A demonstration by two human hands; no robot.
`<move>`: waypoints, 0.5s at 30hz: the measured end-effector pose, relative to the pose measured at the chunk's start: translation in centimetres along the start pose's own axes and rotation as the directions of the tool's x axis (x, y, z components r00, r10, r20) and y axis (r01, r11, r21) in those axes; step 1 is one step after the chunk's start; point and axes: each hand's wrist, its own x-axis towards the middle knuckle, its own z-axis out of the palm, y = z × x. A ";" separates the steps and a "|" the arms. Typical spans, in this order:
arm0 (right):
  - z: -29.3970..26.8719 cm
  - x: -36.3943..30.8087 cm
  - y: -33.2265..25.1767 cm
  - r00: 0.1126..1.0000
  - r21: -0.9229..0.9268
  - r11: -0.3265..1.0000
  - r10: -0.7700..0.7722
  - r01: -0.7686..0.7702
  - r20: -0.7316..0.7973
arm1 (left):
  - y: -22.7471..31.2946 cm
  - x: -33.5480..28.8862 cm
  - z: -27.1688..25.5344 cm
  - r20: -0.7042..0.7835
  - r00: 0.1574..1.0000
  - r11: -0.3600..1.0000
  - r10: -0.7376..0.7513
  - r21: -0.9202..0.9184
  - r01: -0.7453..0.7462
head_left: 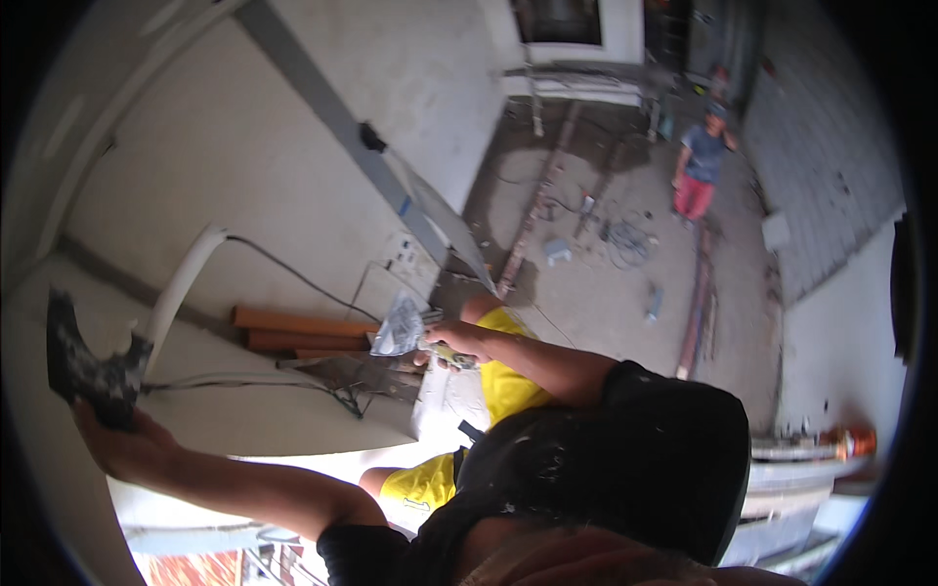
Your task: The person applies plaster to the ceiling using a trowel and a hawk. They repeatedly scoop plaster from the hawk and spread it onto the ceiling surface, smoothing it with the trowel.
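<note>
My left hand (122, 439) is raised at the far left, closed on the lower edge of a dark curved piece (93, 356) with grey smears and a notch in its upper edge. My fingers are partly hidden behind it. A white bent pipe (186, 283) rises right beside this piece. My right hand (454, 347) is in front of my body, wrapped round the handle of a trowel. The broad silvery-grey blade of the trowel (398, 328) points left, over the orange-brown pipes (303, 320).
Dark cables (283, 262) run from the white pipe along the wall. A long grey straightedge (332, 112) leans across the wall. Well below, the floor holds coiled wire (628, 244), long brown pipes (537, 210) and a standing person (702, 161) at far right. An orange item (850, 442) lies on the right.
</note>
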 end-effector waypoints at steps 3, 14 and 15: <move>-1.5 0.5 -0.1 0.994 -0.069 0.996 -0.055 0.048 -0.094 | -4.4 -3.6 2.4 0.152 0.933 0.869 -0.326 -0.341 0.359; -5.7 1.2 5.7 0.964 -0.316 0.928 -0.242 0.198 -0.106 | -13.6 -17.4 -1.4 0.539 0.397 0.288 -0.743 -0.278 0.916; -5.5 1.2 5.2 0.965 -0.311 0.933 -0.231 0.182 -0.127 | -14.5 -17.8 -1.5 0.582 0.366 0.260 -0.726 -0.261 0.930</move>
